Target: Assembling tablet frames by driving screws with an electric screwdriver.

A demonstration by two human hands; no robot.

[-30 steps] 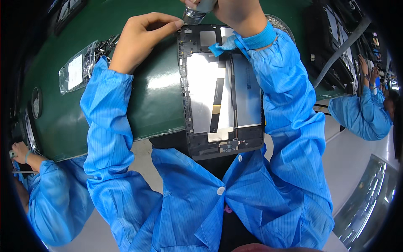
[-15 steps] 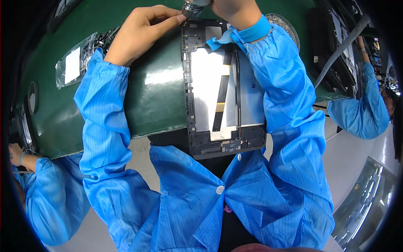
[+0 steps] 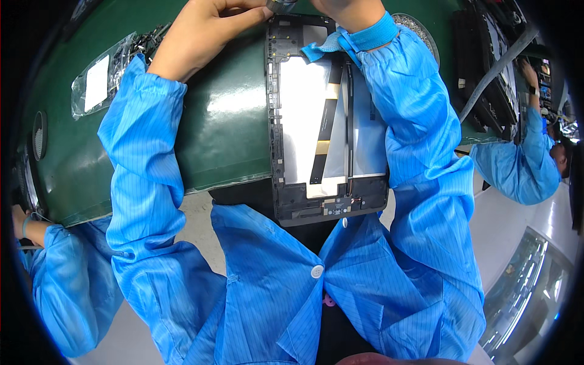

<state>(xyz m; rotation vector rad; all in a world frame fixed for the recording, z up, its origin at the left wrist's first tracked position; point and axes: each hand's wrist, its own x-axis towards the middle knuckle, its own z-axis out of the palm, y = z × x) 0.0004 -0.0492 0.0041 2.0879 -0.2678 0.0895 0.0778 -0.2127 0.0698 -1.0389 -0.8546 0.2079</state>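
Note:
An opened tablet lies before me, its lower end past the table edge over my lap. It has a black frame, a silver inner sheet and a dark ribbon cable with gold bands. At its top left corner is the metal collar of an electric screwdriver, largely cut off by the upper edge. My left hand is pinched beside that collar, thumb stretched toward it; anything between the fingertips is hidden. My right hand is at the tool's side, closed on it, most fingers out of view.
A clear bag with small dark parts lies left on the green table. A round dish of small metal pieces stands beyond my right wrist, which wears a blue strap. Black panels stack at right. Co-workers sit on both sides.
The view has shifted slightly, so my hands and the screwdriver sit higher and more cut off. Both hands stay at the tablet's top end. The right-hand co-worker's arm has moved a little.

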